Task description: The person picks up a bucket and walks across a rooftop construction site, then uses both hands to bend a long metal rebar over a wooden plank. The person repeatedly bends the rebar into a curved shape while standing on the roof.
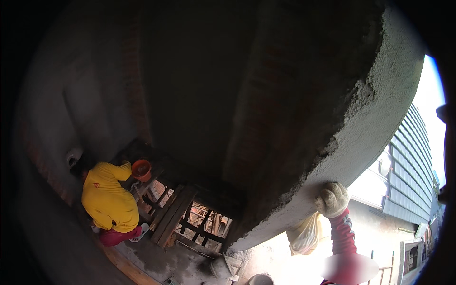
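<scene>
I find the cream-gloved right hand curled, grip indeterminable; the rough grey plaster band lies up-left, slanting diagonally; left hand unseen.

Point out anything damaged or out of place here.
The plaster edge right of centre looks ragged and pitted rather than clean; damaged or just unfinished, I cannot tell. Near the person in yellow, planks have open gaps beside them, odd for footing.
</scene>
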`<state>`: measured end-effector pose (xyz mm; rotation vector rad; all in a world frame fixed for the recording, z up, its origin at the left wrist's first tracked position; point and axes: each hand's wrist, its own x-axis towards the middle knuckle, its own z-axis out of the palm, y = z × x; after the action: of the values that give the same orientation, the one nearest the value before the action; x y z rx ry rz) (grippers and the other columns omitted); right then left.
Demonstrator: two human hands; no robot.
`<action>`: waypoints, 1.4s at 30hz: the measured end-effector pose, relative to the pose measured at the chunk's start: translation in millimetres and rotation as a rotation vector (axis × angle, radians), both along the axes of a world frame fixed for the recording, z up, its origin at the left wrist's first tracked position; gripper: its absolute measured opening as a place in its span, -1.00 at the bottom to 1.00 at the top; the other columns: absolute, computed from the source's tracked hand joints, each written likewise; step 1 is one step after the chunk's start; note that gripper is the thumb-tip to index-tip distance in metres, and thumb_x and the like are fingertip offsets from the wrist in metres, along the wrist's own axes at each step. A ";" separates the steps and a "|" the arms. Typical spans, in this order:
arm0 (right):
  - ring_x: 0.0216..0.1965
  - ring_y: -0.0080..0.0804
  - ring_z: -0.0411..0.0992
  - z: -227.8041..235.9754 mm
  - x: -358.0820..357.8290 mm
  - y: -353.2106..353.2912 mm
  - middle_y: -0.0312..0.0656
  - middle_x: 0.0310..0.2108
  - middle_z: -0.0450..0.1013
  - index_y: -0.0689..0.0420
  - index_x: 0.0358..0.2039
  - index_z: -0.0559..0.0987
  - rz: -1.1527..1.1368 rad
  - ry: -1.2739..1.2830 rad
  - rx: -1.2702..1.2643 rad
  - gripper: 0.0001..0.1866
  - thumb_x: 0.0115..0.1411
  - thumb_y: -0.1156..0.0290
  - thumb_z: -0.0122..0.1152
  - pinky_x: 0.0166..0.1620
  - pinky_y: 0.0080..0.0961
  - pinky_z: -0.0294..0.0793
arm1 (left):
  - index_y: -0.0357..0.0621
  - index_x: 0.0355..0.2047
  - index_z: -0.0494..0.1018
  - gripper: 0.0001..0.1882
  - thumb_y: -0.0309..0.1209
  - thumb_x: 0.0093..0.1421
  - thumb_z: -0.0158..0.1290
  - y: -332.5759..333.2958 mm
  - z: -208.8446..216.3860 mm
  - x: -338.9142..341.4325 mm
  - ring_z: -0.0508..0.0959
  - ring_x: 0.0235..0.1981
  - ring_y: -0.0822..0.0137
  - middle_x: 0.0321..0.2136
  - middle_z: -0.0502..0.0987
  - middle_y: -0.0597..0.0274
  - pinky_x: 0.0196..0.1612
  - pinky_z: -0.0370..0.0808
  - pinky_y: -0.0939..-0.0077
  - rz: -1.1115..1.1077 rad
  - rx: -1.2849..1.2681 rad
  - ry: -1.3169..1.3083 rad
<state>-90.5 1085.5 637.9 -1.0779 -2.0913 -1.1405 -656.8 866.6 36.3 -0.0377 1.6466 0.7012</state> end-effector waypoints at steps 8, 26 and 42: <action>-0.59 -0.23 0.41 4.4 -3.1 -3.9 -0.23 -0.53 0.41 -0.01 -0.53 0.50 -0.065 0.060 -0.096 -0.76 -0.20 0.24 0.37 -0.57 -0.32 0.33 | -0.06 -0.54 0.31 -0.85 -0.37 0.17 -0.06 -2.6 31.1 -86.2 0.29 -0.74 0.32 -0.70 0.30 0.24 -0.69 0.24 0.45 -0.050 -0.253 -0.116; -0.57 -0.26 0.41 11.1 -6.4 -5.7 -0.25 -0.51 0.40 -0.04 -0.48 0.49 -0.080 0.065 -0.135 -0.77 -0.14 0.23 0.35 -0.58 -0.36 0.36 | 0.02 0.35 -0.16 -0.24 -0.55 0.19 -0.11 321.8 511.2 269.4 0.41 -0.73 0.48 -0.46 0.47 0.05 -0.66 0.38 0.65 -1.004 1.049 -1.246; -0.52 -0.11 0.37 3.5 -19.1 -5.0 -0.13 -0.51 0.37 0.09 -0.50 0.45 -0.090 0.128 -0.030 -0.81 -0.12 0.36 0.26 -0.48 -0.24 0.33 | -0.18 0.33 -0.13 -0.18 -0.53 0.10 -0.02 226.3 578.0 154.0 0.51 -0.59 0.35 -0.49 0.50 0.01 -0.50 0.50 0.53 -0.605 1.512 -0.655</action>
<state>-109.7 1080.5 641.4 -1.2365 -1.9841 -1.0561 -502.7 1092.9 614.3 1.1296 0.1804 1.1157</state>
